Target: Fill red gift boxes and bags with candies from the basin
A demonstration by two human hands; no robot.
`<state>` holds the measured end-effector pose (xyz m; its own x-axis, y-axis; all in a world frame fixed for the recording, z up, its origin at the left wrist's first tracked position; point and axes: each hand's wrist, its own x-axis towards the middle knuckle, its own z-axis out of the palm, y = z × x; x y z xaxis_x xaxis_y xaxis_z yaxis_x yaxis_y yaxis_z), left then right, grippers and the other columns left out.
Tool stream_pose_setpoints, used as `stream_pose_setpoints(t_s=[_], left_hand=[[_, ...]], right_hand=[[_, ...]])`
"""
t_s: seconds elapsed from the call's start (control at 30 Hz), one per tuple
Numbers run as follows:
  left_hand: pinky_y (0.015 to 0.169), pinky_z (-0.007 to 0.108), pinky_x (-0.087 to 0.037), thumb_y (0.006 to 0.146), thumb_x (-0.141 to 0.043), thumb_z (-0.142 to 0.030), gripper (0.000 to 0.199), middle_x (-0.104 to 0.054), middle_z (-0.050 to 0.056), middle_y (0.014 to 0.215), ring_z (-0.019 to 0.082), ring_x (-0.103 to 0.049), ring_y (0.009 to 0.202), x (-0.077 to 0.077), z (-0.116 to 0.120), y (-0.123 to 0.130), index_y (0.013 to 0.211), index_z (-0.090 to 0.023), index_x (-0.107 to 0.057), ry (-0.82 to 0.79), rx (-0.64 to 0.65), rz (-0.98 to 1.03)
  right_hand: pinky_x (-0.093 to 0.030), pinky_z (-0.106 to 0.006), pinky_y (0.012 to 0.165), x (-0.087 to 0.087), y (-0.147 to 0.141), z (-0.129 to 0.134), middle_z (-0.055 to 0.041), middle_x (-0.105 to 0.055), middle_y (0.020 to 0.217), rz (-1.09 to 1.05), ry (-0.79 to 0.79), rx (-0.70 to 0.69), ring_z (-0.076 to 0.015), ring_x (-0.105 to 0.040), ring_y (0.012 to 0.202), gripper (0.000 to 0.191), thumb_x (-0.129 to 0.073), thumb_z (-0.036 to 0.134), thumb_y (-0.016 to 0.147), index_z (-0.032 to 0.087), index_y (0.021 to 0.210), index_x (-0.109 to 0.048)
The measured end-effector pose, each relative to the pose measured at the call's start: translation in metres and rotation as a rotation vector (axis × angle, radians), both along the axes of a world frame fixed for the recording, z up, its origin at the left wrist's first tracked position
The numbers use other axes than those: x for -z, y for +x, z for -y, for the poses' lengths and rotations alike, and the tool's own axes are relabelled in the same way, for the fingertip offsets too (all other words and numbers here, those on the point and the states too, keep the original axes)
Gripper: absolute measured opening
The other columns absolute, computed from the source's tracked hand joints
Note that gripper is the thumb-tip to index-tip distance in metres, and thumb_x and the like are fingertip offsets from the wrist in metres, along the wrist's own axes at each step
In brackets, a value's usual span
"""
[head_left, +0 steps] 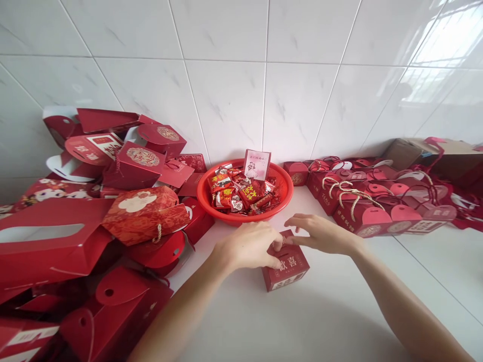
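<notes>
A small dark red gift box [290, 266] with gold characters stands on the white counter in front of me. My left hand [249, 246] comes from the left, its thumb and curled fingers gripping the top of the box. Over the box's right back edge hovers my right hand [320, 234], fingers apart, with the thumb close to or touching the lid. The finger and thumb tips partly cover the box top. Just behind, a red plastic basket [204, 198] holds wrapped candies [241, 193] and a pink card [257, 164].
A high pile of red gift boxes [139, 211] fills the left side. Rows of closed red boxes [377, 216] with cord handles stand at right. Behind them sits a brown cardboard box [405, 151]. A white tiled wall [226, 100] bounds the counter at the back.
</notes>
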<state>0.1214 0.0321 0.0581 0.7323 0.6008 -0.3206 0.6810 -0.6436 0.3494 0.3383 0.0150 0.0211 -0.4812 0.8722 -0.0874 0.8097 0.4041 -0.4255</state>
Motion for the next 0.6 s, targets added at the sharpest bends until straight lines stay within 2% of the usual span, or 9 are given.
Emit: stream_pose_setpoints(t_s=[0.07,0.13,0.27,0.4,0.47,0.6], left_hand=[[0.065,0.027,-0.041,0.079,-0.074,-0.044,0.024,-0.071,0.002,0.1,0.025,-0.067,0.095,0.0,-0.002,0.001,0.096,-0.026,-0.072,-0.025,-0.03,-0.013],[0.066,0.028,-0.042,0.081,-0.072,-0.045,0.027,-0.072,0.002,0.098,0.025,-0.067,0.093,0.0,-0.002,0.004,0.099,-0.025,-0.071,-0.025,-0.058,-0.018],[0.071,0.03,-0.044,0.087,-0.066,-0.045,0.029,-0.073,0.005,0.103,0.028,-0.068,0.099,0.007,0.001,0.012,0.107,-0.024,-0.067,0.019,-0.119,0.034],[0.072,0.031,-0.045,0.087,-0.065,-0.042,0.03,-0.074,0.004,0.103,0.028,-0.068,0.098,0.014,0.001,0.016,0.111,-0.024,-0.065,0.053,-0.15,0.078],[0.071,0.032,-0.045,0.087,-0.065,-0.043,0.028,-0.074,0.004,0.101,0.028,-0.068,0.096,0.015,0.0,0.015,0.107,-0.024,-0.066,0.048,-0.149,0.084],[0.07,0.032,-0.046,0.089,-0.062,-0.048,0.027,-0.073,0.003,0.098,0.026,-0.069,0.093,0.014,-0.002,0.012,0.1,-0.024,-0.065,0.025,-0.116,0.113]], right_hand=[[-0.043,-0.03,0.064,-0.002,0.003,-0.001,-0.0061,-0.069,0.077,-0.008,0.09,0.075,-0.0194,-0.063,0.069,0.034,-0.045,0.038,0.102,0.018,0.087,-0.068],[-0.042,-0.028,0.062,-0.005,0.003,0.002,-0.0037,-0.067,0.071,-0.057,0.161,0.091,-0.0168,-0.06,0.063,0.032,-0.042,0.028,0.102,0.019,0.084,-0.067],[-0.048,-0.029,0.069,-0.006,-0.001,0.012,-0.0075,-0.07,0.099,-0.052,0.189,0.013,-0.0184,-0.067,0.079,0.026,-0.044,0.025,0.1,0.022,0.116,-0.064],[-0.046,-0.028,0.069,-0.003,-0.01,0.022,-0.0083,-0.066,0.109,0.116,0.135,-0.034,-0.0202,-0.067,0.087,0.023,-0.047,0.029,0.1,0.024,0.117,-0.061],[-0.042,-0.027,0.063,-0.003,-0.016,0.025,-0.0081,-0.066,0.107,0.182,0.162,0.016,-0.0197,-0.066,0.084,0.022,-0.044,0.03,0.102,0.024,0.114,-0.061],[-0.029,-0.028,0.055,-0.008,-0.027,0.024,-0.0054,-0.063,0.08,0.271,0.237,0.236,-0.0172,-0.059,0.066,0.027,-0.038,0.021,0.102,0.02,0.088,-0.061]])
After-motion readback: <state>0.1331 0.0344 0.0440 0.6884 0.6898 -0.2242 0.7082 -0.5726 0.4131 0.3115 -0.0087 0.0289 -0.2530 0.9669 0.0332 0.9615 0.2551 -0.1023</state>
